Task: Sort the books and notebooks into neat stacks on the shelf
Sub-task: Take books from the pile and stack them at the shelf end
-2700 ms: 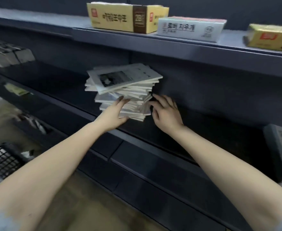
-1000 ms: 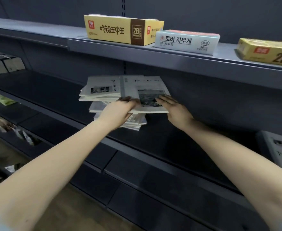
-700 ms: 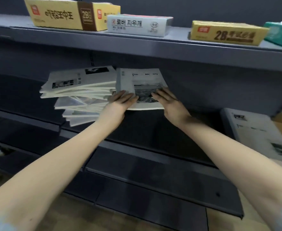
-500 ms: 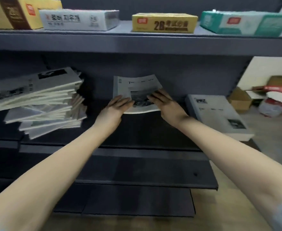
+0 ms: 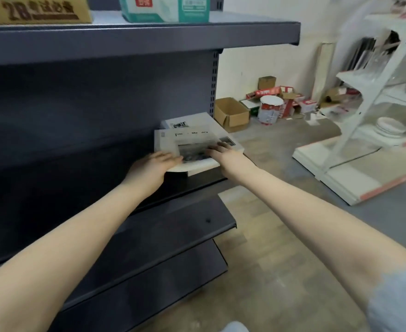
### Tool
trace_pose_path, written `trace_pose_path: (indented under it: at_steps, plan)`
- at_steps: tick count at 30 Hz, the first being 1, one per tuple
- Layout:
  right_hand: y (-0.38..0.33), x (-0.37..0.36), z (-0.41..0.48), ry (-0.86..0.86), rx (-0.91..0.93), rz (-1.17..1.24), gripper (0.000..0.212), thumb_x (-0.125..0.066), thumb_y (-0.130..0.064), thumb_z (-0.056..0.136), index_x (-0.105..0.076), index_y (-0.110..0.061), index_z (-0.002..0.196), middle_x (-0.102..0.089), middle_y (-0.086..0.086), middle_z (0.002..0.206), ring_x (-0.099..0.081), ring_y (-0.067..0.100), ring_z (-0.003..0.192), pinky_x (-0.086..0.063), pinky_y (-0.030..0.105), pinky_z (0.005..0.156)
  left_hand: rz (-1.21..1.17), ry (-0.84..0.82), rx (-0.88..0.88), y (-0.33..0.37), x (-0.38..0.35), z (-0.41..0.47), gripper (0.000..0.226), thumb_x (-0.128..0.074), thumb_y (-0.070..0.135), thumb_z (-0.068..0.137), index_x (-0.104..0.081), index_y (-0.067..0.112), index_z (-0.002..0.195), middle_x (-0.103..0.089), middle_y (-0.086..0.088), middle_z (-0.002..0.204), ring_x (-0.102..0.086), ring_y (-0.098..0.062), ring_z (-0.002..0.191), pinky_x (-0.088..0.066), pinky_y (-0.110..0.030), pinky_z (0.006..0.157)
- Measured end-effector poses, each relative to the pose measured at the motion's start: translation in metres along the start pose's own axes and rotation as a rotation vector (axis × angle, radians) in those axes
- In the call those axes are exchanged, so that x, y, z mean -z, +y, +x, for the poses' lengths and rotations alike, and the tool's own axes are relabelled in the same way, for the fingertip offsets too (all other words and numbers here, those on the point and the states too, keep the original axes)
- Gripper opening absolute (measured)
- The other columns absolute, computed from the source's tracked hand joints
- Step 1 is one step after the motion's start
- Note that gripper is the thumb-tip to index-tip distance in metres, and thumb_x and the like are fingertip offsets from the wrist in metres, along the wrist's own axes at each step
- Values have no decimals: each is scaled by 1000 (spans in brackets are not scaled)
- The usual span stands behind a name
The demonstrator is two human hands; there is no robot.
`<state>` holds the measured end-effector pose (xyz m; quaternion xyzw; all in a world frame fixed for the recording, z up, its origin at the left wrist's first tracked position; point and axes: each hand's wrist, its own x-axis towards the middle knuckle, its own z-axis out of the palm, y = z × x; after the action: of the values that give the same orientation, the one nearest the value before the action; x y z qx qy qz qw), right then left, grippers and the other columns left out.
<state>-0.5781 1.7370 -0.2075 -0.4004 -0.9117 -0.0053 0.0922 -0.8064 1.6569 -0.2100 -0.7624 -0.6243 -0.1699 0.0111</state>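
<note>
A white book with a dark photo on its cover is held flat between both hands, over a neat white stack at the right end of the dark shelf. My left hand grips its near left edge. Fingers of my right hand lie on the cover at its right side. The book overlaps the stack and is shifted a little toward me. The messy stack it came from is out of frame to the left.
An upper shelf carries a yellow box and a teal box. Lower shelves jut out below. On the floor beyond are a cardboard box, a red-and-white bucket and a white rack with dishes.
Both hands lifted one book off the messy left stack and carried it right along the shelf. It now sits over the neat stack at the shelf's right end.
</note>
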Motion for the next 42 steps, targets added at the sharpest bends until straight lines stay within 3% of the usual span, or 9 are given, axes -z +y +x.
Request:
trace_pose_path:
  at_steps: [4,8,10,15,22,27,32,37,42]
  plan:
    - [26,-10,-34,-121,-92,11,66,-42,7,87,-28,-17,147,-27,8,153,-27,27,139,-36,38,106,77,-131,-89,25,-25,9,62,-31,-5,96,-28,31,147,-25,2,155,-19,-22,143,-23,-32,112]
    - [43,-20,-60,-165,-196,20,72,-55,-35,92,-19,-14,150,-14,7,158,-18,22,144,-26,32,111,63,-195,-68,36,-44,14,52,-36,11,101,-25,29,148,-21,-4,156,-15,-26,144,-20,-33,113]
    - [49,-20,-69,-163,-214,27,73,-51,-42,93,-16,-14,151,-12,7,158,-15,21,145,-21,30,114,38,-215,-39,38,-48,19,52,-42,16,100,-25,30,148,-21,-4,156,-14,-25,144,-19,-33,114]
    - [60,-19,-70,-131,-314,123,51,-37,-31,101,-25,-15,149,-21,8,156,-28,27,139,-31,35,107,77,-278,-22,52,-43,32,59,-47,40,96,-26,25,149,-24,-7,155,-17,-28,143,-21,-35,114]
    - [52,-30,-61,-56,-322,164,50,-32,-27,102,-21,-13,149,-13,8,158,-28,31,139,-36,39,105,220,-350,-14,60,-40,49,68,-47,52,91,-27,20,147,-36,-9,146,-33,-31,134,-35,-37,103]
    - [52,-40,-44,-14,-383,243,49,-31,-20,101,-22,-23,149,-13,7,157,-23,32,140,-33,42,108,174,-342,11,59,-42,62,72,-51,54,88,-30,19,146,-39,-10,145,-35,-30,133,-33,-37,105]
    - [63,-37,-23,-104,-439,93,57,-32,-11,96,-18,-28,149,-8,0,159,-6,35,144,-19,53,113,135,-282,41,57,-46,72,74,-54,59,83,-36,21,144,-38,-8,146,-32,-27,136,-26,-45,110]
    - [74,-31,-2,-159,-446,99,62,-36,-6,93,-20,-29,148,-8,-3,159,-6,32,145,-19,49,115,122,-244,79,57,-56,86,72,-47,60,87,-38,15,142,-43,-10,142,-37,-29,132,-36,-40,105]
    - [85,-26,18,-162,-381,183,64,-43,0,90,-27,-23,147,-13,1,158,-27,28,140,-34,37,108,106,-197,126,59,-58,97,67,-48,54,90,-41,10,140,-47,-11,137,-40,-27,129,-37,-35,102]
